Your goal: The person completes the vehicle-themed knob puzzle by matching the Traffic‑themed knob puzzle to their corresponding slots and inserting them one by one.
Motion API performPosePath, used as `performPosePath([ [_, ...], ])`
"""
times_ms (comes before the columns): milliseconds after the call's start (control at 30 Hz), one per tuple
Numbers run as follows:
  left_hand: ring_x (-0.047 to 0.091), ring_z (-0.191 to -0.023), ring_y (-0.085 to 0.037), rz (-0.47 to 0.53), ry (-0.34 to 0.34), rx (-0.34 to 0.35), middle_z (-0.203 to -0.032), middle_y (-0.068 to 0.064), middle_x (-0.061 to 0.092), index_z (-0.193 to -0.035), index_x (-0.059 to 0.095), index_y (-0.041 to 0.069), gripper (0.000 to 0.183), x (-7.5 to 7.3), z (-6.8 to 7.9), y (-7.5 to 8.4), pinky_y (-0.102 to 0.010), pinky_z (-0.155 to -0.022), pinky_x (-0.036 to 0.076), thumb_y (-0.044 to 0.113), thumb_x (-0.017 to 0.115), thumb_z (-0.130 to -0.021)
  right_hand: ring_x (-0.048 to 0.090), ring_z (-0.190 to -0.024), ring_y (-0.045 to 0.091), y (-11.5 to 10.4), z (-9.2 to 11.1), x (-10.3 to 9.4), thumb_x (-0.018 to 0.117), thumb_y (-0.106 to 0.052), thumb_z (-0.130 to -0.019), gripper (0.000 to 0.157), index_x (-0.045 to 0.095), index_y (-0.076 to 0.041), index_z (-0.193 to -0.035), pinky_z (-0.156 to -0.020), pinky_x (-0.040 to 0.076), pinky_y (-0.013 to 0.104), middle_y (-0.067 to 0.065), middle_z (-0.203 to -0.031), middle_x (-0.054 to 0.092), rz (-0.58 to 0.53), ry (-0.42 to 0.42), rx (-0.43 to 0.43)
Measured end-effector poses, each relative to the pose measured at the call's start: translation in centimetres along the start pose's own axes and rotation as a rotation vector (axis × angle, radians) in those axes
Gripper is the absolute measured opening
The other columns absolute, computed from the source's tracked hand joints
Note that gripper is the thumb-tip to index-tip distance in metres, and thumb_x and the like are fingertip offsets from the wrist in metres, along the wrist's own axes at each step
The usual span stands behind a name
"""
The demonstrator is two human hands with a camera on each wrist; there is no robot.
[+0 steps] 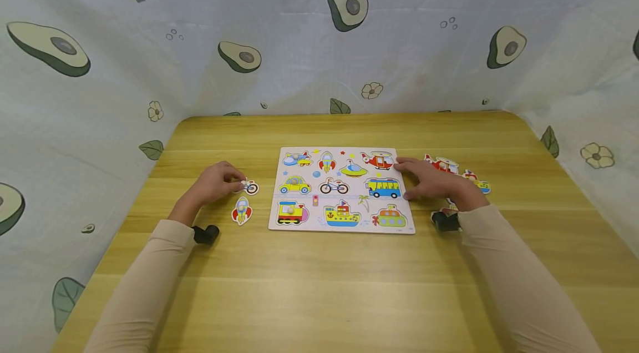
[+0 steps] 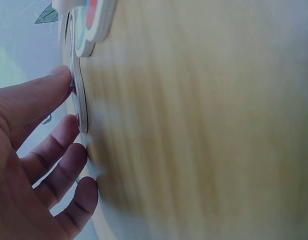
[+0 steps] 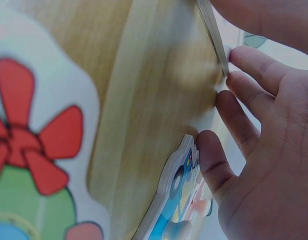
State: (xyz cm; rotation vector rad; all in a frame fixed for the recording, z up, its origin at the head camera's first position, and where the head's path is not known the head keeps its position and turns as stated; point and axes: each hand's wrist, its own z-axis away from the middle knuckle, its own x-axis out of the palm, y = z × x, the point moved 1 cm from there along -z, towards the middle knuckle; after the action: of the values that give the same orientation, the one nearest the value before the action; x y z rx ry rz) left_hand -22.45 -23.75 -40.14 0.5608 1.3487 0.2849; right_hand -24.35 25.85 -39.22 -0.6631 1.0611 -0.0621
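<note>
Here's the table (image 1: 319, 286), and on it the board (image 1: 313, 221), with the right hand (image 1: 430, 178) at its right edge, fingers loosely extended, clutching nothing; a light brace there should stop any sliding. Over to the board's left, the left hand (image 1: 218, 180) pinches the bike (image 1: 251, 187) between thumb and finger! The matching picture (image 1: 334, 186) sits mid-board, so a level carry, wheels lined up before pressing, looks best. Watch the rocket (image 1: 242, 211), also left of the board: lift clear of it.
</note>
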Motion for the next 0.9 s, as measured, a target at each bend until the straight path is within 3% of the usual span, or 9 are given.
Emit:
performPosePath([
  [267, 0.057, -0.097, -0.030, -0.012, 0.004, -0.006, -0.112, -0.017, 0.063, -0.104, 0.075, 0.005, 0.019, -0.1, 0.0, -0.1, -0.043, -0.085, 0.047, 0.018, 0.069, -0.092, 0.013, -0.147, 0.052, -0.1, -0.2, 0.1, 0.077, -0.018, -0.082, 0.083, 0.036, 0.003, -0.150, -0.117, 0.014, 0.070, 0.026, -0.162, 0.019, 0.005, 0.004, -0.008],
  [433, 0.061, -0.102, -0.033, -0.029, 0.026, 0.022, -0.110, -0.018, 0.067, -0.106, 0.075, 0.004, 0.020, -0.7, -0.1, 0.2, -0.048, -0.088, 0.049, 0.017, 0.067, -0.093, 0.014, -0.147, 0.052, -0.2, -0.2, 0.1, 0.077, -0.019, -0.082, 0.083, 0.035, 0.004, -0.150, -0.116, 0.016, 0.070, 0.026, -0.161, 0.020, 0.015, 0.004, -0.017],
  [533, 0.060, -0.104, -0.035, -0.030, 0.047, 0.035, -0.113, -0.018, 0.067, -0.107, 0.075, 0.005, 0.021, -1.4, -0.3, 0.7, -0.045, -0.085, 0.050, 0.018, 0.067, -0.093, 0.014, -0.147, 0.052, -0.2, -0.2, 0.0, 0.077, -0.019, -0.083, 0.082, 0.035, 0.004, -0.150, -0.116, 0.016, 0.070, 0.026, -0.161, 0.020, 0.019, 0.005, -0.018],
  [733, 0.058, -0.106, -0.034, -0.006, 0.079, 0.079, -0.115, -0.017, 0.068, -0.107, 0.075, 0.005, 0.022, -2.4, -1.1, 2.6, -0.043, -0.083, 0.049, 0.020, 0.067, -0.093, 0.013, -0.147, 0.052, -0.2, -0.2, 0.0, 0.077, -0.018, -0.082, 0.083, 0.035, 0.004, -0.150, -0.116, 0.015, 0.070, 0.026, -0.162, 0.019, 0.005, 0.004, -0.011],
  [900, 0.058, -0.105, -0.031, 0.015, 0.065, 0.133, -0.112, -0.014, 0.068, -0.107, 0.075, 0.006, 0.022, -2.2, -2.0, 4.9, -0.043, -0.086, 0.049, 0.020, 0.068, -0.092, 0.014, -0.146, 0.052, -0.2, 0.0, 0.0, 0.076, -0.018, -0.083, 0.082, 0.035, 0.005, -0.150, -0.116, 0.016, 0.070, 0.026, -0.161, 0.019, 0.002, 0.003, -0.011],
])
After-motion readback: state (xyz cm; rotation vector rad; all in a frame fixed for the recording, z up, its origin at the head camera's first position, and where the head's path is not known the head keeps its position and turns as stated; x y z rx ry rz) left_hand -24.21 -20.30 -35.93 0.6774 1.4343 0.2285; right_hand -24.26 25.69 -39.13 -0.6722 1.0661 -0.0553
